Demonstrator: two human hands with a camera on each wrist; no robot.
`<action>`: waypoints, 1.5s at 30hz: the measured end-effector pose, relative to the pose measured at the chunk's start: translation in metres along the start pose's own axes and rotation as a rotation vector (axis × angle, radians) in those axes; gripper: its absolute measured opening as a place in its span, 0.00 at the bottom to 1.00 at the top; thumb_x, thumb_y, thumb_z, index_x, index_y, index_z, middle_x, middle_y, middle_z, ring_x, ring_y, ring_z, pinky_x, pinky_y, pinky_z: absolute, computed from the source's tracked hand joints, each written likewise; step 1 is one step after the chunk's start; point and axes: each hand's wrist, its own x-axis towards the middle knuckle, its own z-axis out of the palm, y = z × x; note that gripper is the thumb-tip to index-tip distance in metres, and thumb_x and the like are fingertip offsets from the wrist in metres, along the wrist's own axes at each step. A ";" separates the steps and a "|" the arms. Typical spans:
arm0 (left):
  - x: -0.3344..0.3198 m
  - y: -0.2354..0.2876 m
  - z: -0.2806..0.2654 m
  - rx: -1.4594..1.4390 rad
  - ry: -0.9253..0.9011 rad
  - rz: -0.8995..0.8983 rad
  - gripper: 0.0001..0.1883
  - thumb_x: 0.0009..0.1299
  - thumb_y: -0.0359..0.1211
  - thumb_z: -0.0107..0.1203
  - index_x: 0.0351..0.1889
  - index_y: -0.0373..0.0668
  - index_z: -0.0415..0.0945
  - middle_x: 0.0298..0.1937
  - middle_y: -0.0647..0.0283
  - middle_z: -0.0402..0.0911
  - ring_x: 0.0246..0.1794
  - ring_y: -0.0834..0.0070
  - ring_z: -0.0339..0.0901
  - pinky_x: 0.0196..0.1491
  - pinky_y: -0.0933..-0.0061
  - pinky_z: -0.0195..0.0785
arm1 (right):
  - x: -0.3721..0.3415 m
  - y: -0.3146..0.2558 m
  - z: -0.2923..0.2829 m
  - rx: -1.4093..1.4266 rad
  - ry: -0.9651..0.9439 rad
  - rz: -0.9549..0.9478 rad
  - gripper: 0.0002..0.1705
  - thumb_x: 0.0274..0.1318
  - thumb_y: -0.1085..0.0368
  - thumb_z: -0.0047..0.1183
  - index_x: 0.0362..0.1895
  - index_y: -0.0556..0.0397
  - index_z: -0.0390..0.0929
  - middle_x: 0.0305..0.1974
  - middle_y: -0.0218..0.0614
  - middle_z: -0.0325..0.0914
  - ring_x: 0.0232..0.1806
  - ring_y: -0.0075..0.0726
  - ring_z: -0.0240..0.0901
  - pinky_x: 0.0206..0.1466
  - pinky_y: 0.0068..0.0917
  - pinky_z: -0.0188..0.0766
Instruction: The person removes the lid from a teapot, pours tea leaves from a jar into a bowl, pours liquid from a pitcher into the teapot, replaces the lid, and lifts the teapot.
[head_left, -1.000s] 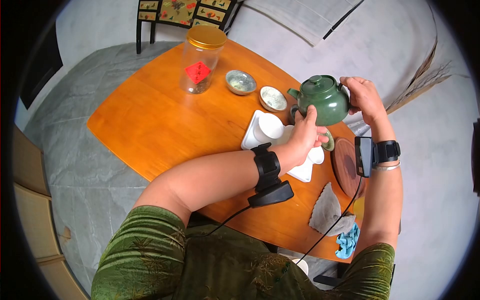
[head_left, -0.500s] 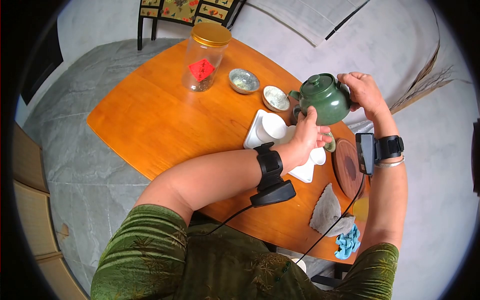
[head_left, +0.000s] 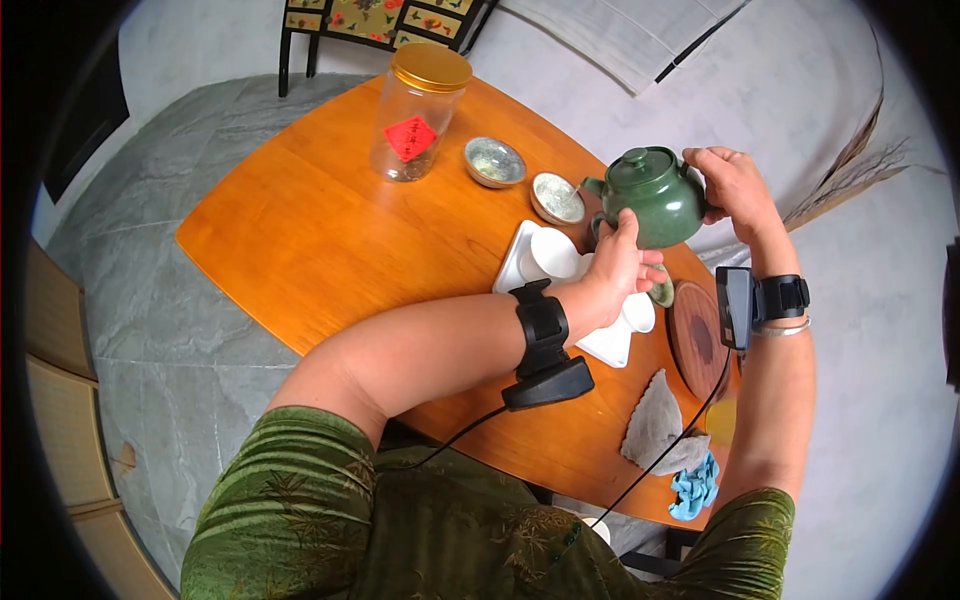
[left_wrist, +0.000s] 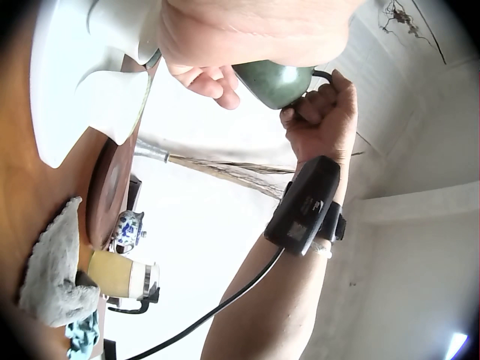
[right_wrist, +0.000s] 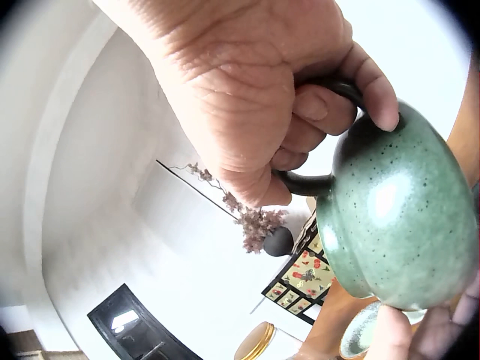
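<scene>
A glossy green teapot [head_left: 655, 212] with its lid on is held up above the far right of the table. My right hand [head_left: 738, 195] grips its dark handle, fingers curled through the loop in the right wrist view. My left hand [head_left: 608, 285] steadies the pot from the near side, thumb against its lower body and the other fingers loosely extended beneath. The spout points left and its tip overlaps the edge of a speckled bowl [head_left: 557, 200]. A second grey bowl [head_left: 495, 163] sits farther back.
Below my left forearm lies a white tray [head_left: 512, 268] with white cups [head_left: 552, 255]. Nearby are a round wooden board [head_left: 693, 330], a grey cloth [head_left: 655, 425] and a blue cloth [head_left: 693, 488]. At the back stands a gold-lidded jar [head_left: 418, 120]. A yellow-filled pitcher [left_wrist: 116, 274] shows in the left wrist view.
The table and its things have drifted slightly in the head view. Both hands keep the same hold, and the teapot stays almost where it was, beside the speckled bowl.
</scene>
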 end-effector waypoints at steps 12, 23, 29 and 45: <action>-0.011 0.015 -0.002 0.212 0.121 -0.003 0.30 0.72 0.53 0.29 0.65 0.47 0.42 0.41 0.57 0.72 0.31 0.78 0.72 0.33 0.77 0.66 | -0.005 0.052 0.002 0.443 0.041 0.152 0.13 0.52 0.55 0.49 0.19 0.43 0.66 0.13 0.16 0.50 0.13 0.15 0.46 0.16 0.20 0.60; -0.016 0.031 -0.005 0.233 0.145 0.009 0.30 0.71 0.53 0.31 0.64 0.45 0.42 0.43 0.56 0.71 0.33 0.77 0.72 0.35 0.77 0.65 | -0.002 0.035 0.013 0.445 0.033 0.105 0.16 0.53 0.53 0.48 0.18 0.41 0.62 0.13 0.16 0.45 0.13 0.15 0.43 0.17 0.20 0.57; -0.016 0.042 -0.012 0.191 0.184 0.041 0.31 0.70 0.55 0.32 0.63 0.46 0.43 0.43 0.57 0.71 0.33 0.78 0.72 0.35 0.78 0.64 | 0.015 0.014 0.021 0.360 0.001 0.024 0.13 0.51 0.54 0.49 0.25 0.48 0.72 0.13 0.19 0.54 0.13 0.16 0.49 0.14 0.19 0.60; -0.009 0.050 -0.030 -0.093 0.197 0.132 0.27 0.71 0.56 0.27 0.56 0.45 0.55 0.43 0.57 0.71 0.35 0.73 0.72 0.41 0.71 0.62 | 0.034 -0.056 0.052 -0.074 -0.041 -0.155 0.21 0.45 0.51 0.50 0.28 0.59 0.77 0.20 0.36 0.71 0.18 0.29 0.68 0.15 0.23 0.65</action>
